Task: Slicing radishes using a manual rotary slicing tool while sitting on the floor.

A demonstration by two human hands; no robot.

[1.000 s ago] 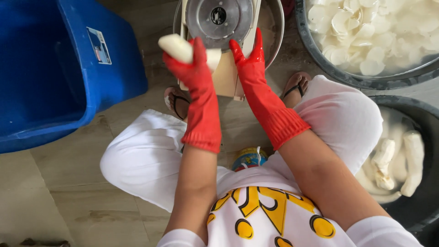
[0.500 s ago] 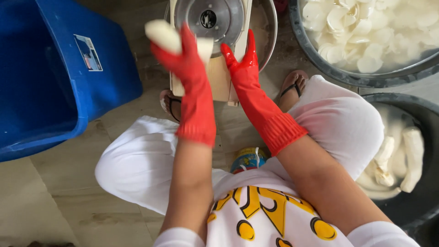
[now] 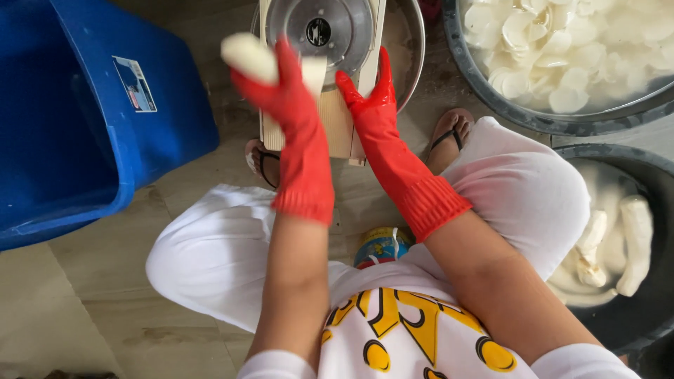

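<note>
- Occupying the left of the head view, a large blue plastic bin stands on the tiled floor, close beside the seated person's left knee and within arm's reach.
- A dark basin at upper right holds thin white slices under water; a second dark tub at lower right holds whole peeled white roots, placed by the right thigh, probably for easy pick-up.
- A slicer with a round metal disc on a pale wooden frame sits between the person's sandalled feet, over a metal bowl that would catch the cut pieces.
- The left hand, in a red rubber glove, is clenched around a peeled white root piece, held raised just left of the disc with one end jutting past the fingers.
- The right hand, also gloved red, rests against the wooden frame beside the disc, apparently steadying it; fingers extended and grasping nothing visible.
- A small coloured tin stands on the floor between the knees.
</note>
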